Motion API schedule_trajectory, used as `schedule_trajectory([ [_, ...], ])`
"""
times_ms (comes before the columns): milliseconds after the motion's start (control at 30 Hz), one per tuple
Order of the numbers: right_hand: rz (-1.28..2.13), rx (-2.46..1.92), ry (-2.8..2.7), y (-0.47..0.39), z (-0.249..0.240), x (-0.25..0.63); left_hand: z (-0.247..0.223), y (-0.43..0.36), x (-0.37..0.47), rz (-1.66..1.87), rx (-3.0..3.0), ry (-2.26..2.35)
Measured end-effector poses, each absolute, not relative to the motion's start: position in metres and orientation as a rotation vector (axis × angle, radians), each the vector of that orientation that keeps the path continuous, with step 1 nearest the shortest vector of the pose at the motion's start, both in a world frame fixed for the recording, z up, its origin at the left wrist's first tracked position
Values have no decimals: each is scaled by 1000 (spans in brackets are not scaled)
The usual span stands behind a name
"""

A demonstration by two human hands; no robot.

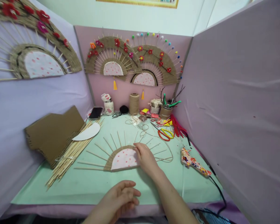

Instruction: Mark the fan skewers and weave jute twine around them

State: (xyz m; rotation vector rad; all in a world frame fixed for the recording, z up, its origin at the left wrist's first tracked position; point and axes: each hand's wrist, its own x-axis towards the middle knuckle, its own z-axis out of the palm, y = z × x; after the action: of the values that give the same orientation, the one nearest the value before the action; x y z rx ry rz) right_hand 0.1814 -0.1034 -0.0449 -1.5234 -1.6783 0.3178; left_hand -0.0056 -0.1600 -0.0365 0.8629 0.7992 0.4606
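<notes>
A half-round fan piece [125,158] lies on the green tablecloth, with a dotted white centre, a twine-wrapped rim and thin sticks fanning outward. My right hand [144,157] covers the right part of it, its fingers pinched at the top of the twine rim. Thin twine [171,152] loops over the sticks on the right. Nearer the table's front edge, my left hand [123,197] hovers with nothing in it, fingers apart and slightly curled.
Bundled sticks [66,160], a white paper shape [87,132] and cardboard [53,133] lie left. Scissors [164,134] and a patterned glue gun [193,163] with a black cord lie right. A twine spool [134,104] stands at the back. Fabric-covered panels enclose the table.
</notes>
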Motion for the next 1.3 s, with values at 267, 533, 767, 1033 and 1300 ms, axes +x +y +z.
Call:
schedule_trajectory([
  [267,334,-1626,-1655,-103,-60,180,-42,-160,7,785,261,845],
  [533,346,-1616,-1592,-104,-58,183,-52,-132,23,821,514,863],
  [767,438,-1384,-1352,-115,-40,176,-35,-117,66,1009,725,821],
  [1033,336,-1361,-1255,-114,-34,194,-10,-70,37,987,990,972],
  [1300,290,-1376,-724,-103,-53,237,76,-6,-38,1198,1040,927],
])
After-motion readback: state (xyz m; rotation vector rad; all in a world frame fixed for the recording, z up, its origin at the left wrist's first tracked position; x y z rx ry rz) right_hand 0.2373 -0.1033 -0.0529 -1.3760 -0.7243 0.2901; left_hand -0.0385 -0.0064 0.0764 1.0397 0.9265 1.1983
